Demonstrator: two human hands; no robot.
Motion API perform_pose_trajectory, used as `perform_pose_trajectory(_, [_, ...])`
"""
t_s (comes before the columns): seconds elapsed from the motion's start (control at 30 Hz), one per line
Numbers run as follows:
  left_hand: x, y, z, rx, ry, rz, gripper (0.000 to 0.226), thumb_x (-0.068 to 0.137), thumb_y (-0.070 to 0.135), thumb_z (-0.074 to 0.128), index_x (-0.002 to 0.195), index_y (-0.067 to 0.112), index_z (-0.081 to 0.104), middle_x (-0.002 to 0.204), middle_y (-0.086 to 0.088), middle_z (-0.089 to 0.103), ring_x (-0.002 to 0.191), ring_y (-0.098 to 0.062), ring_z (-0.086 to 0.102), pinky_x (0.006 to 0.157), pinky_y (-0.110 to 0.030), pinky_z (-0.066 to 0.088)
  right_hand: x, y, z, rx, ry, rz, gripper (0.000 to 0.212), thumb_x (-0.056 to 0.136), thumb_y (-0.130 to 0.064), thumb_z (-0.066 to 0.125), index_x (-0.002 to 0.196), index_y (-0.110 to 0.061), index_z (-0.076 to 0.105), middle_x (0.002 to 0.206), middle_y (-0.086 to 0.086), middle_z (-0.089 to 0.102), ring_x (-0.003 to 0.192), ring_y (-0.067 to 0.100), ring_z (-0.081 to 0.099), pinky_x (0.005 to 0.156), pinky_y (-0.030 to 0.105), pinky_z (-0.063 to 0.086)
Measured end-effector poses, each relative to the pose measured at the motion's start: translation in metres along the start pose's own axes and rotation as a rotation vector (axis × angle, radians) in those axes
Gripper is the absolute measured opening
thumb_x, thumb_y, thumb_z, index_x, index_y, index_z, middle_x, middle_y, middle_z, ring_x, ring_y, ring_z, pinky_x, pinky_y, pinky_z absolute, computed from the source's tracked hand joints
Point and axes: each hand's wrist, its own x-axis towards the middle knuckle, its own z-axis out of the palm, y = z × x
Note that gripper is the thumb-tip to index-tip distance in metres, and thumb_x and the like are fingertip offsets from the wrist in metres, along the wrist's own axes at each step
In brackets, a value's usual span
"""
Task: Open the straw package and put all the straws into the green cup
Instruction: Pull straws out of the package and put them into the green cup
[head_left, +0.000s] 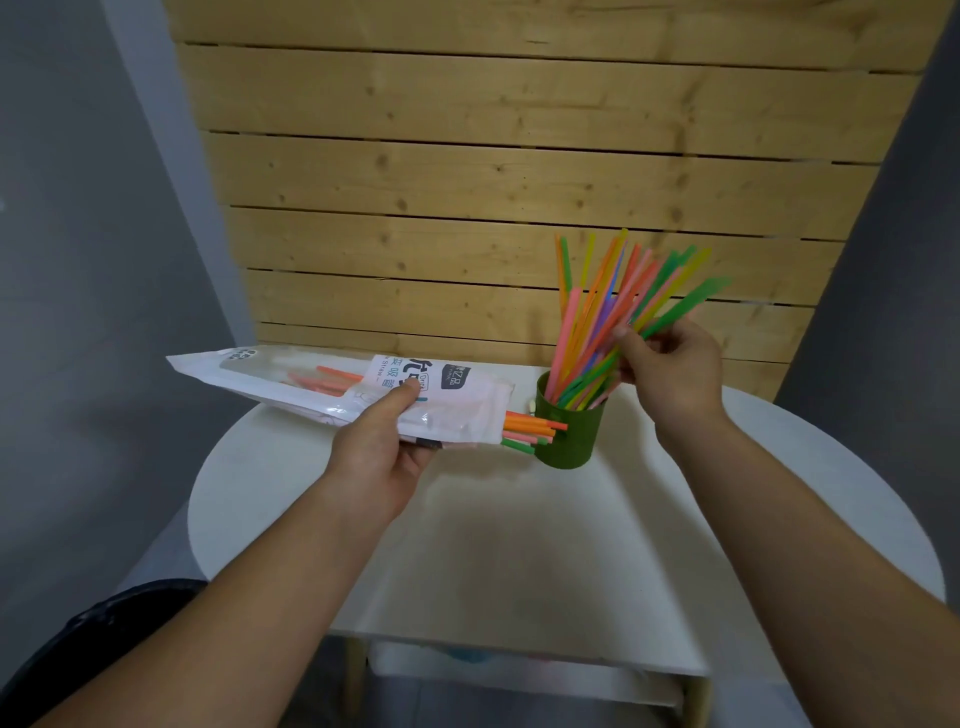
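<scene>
With the left hand (384, 447) gripping the straw package (343, 395), the right hand (670, 369), seemingly pinching the straws (597, 332) above the green cup (569, 436) below it, should seat them before fetching the remainder (530, 428).

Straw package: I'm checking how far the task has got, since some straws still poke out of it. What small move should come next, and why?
Probably the right hand lets go of the bunch of straws already standing in the green cup and reaches for the ends protruding from the straw package, which the left hand holds beside the cup.
</scene>
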Motion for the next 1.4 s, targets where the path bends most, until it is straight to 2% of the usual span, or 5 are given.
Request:
perform_pose_trajectory(0.27, [-0.001,0.002,0.000,0.005,-0.025,0.025,0.020,0.090,0.005,0.074,0.108,0.012,0.070,0.097,-0.008,0.083,0.083,-0.020,0.080,0.059,-0.032,0.064,-0.026,0.007,-0.017,0.010,-0.003,0.192,0.041,0.078,-0.019,0.084,0.089,-0.021,0.044,0.085,0.009,0.059,0.070,0.022,0.065,0.065,0.036,0.058])
perform_pose_trajectory(0.53, [-0.004,0.003,0.004,-0.019,-0.058,0.062,0.023,0.091,0.006,0.073,0.113,0.013,0.070,0.102,-0.007,0.082,0.087,-0.019,0.080,0.061,-0.032,0.064,-0.060,-0.001,-0.021,-0.031,-0.396,0.553,0.011,0.089,-0.016,0.065,0.095,-0.007,0.065,0.081,0.008,0.065,0.062,0.016,0.063,0.049,0.025,0.050])
perform_pose_trajectory(0.73, [-0.008,0.001,0.006,-0.009,-0.115,0.060,0.027,0.092,0.007,0.072,0.118,0.013,0.069,0.109,-0.007,0.081,0.093,-0.020,0.079,0.065,-0.033,0.065,-0.074,-0.010,-0.009,0.151,-0.574,0.441,0.018,0.087,-0.031,0.074,0.093,-0.015,0.077,0.082,0.003,0.074,0.073,0.014,0.070,0.059,0.025,0.055])
perform_pose_trajectory(0.9, [-0.009,0.001,0.006,0.019,-0.131,0.074,0.032,0.092,0.006,0.072,0.122,0.014,0.069,0.111,-0.007,0.081,0.093,-0.019,0.079,0.064,-0.033,0.065,-0.077,-0.013,-0.005,0.083,-0.548,0.321,0.003,0.085,-0.015,0.076,0.086,-0.015,0.079,0.075,0.003,0.077,0.066,0.014,0.072,0.058,0.023,0.055])
perform_pose_trajectory(1.4, [-0.010,0.005,0.004,0.014,-0.102,0.010,0.023,0.090,0.005,0.074,0.111,0.011,0.070,0.096,-0.008,0.083,0.083,-0.020,0.080,0.057,-0.031,0.063,-0.067,-0.019,-0.018,0.093,-0.447,0.163,0.014,0.085,0.002,0.072,0.084,-0.012,0.076,0.068,0.006,0.074,0.064,0.012,0.070,0.063,0.021,0.059])
